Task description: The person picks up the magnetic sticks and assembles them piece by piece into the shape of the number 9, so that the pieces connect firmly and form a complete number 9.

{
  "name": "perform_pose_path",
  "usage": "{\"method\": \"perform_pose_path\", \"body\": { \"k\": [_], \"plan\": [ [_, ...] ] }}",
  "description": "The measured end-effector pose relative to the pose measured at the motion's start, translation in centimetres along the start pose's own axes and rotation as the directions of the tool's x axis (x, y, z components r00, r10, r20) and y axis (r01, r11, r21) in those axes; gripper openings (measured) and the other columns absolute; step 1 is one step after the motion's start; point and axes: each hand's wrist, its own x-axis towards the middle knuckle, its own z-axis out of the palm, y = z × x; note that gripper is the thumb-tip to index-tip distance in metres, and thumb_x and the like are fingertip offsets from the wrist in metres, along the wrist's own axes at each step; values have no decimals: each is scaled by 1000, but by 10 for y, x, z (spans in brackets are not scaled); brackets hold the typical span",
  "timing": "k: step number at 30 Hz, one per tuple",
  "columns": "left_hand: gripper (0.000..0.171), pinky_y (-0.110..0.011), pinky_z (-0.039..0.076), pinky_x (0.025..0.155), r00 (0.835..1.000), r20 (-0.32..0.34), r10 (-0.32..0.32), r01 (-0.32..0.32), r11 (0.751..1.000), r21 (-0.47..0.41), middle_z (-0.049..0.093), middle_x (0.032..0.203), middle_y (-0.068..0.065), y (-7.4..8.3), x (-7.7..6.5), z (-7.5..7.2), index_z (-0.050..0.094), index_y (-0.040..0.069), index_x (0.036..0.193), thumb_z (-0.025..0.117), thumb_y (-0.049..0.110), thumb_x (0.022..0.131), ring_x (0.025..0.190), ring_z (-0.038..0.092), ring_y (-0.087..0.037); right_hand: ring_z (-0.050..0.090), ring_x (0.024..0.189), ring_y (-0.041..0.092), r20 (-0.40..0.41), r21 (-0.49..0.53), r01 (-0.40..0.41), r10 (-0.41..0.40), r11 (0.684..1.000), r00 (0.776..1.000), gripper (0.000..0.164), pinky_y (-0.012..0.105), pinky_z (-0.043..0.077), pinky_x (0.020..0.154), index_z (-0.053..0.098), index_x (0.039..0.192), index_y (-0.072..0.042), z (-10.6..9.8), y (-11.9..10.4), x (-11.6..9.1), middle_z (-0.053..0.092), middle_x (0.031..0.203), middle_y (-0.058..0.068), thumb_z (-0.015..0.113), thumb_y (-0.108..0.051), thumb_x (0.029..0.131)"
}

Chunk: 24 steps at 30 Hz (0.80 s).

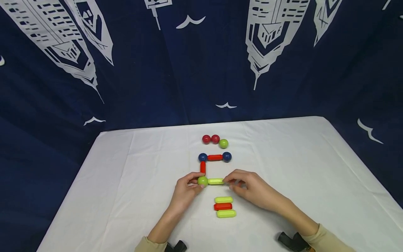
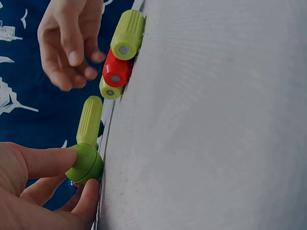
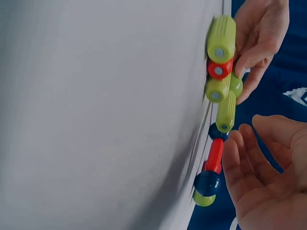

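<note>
My left hand point(image 1: 183, 192) pinches a green ball point(image 2: 85, 165) between thumb and fingers. A yellow-green magnetic rod point(image 1: 216, 181) runs rightward from that ball. From the ball's far side, a red rod point(image 1: 203, 168) leads to a blue ball point(image 1: 203, 157), and another red rod point(image 1: 215, 158) joins it to a second blue ball point(image 1: 227, 156). Just off the free end of the yellow-green rod is my right hand point(image 1: 253, 189), its fingers loosely bent. In the left wrist view, a gap shows between the right fingers and that rod, and nothing is held there.
Nearer me lie three loose rods: a yellow-green one point(image 1: 224, 200), a red one point(image 1: 223, 207) and another yellow-green one point(image 1: 226, 214). Two red balls point(image 1: 215, 139) and a green ball point(image 1: 223, 144) sit at the back of the white-covered table point(image 1: 141, 182). A dark blue curtain point(image 1: 189, 70) hangs behind.
</note>
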Motion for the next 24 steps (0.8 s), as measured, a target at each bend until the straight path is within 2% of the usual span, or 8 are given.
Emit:
{"method": "perform_pose_path", "body": {
  "k": [5,9,12,19,24],
  "plan": [
    [33,-20,49,70,1000,-5,-6,6,1000,0,63,100,-12,0,0,-2,68,0,118,68,-6,85,91,56,-22,58,86,8,90,20,-21,19,1000,996,25,25,50,77,70,113,-18,7,-1,-7,65,97,-10,66,-7,92],
    [33,-19,49,69,1000,-2,-1,1,1000,-5,63,100,-12,-1,-1,-2,68,-1,118,69,-6,85,92,56,-22,57,86,7,160,9,-29,27,1000,987,24,25,49,75,70,113,-20,12,-2,-6,64,97,-14,68,-11,91],
    [33,-19,49,70,1000,1,5,-5,1000,-12,63,101,-13,-1,-1,-2,68,-1,117,69,-6,85,93,56,-23,56,86,6,183,-8,-17,18,1000,983,23,26,48,76,70,112,-20,15,-2,-3,63,98,-14,70,-12,90],
    [32,-19,49,72,1000,5,8,-8,1000,1,63,100,-12,0,0,-1,69,0,116,69,-7,85,93,56,-23,56,91,4,180,-79,-26,40,997,983,25,30,49,84,69,117,-16,15,-6,-4,62,103,-17,66,-11,93],
    [33,-20,50,71,1000,2,0,0,999,35,63,99,-10,-2,1,-1,69,2,116,68,-8,84,92,57,-22,56,100,8,135,-12,-67,68,998,988,29,30,48,90,66,121,-18,8,-4,-10,61,112,-16,62,-6,96]
  ]
}}
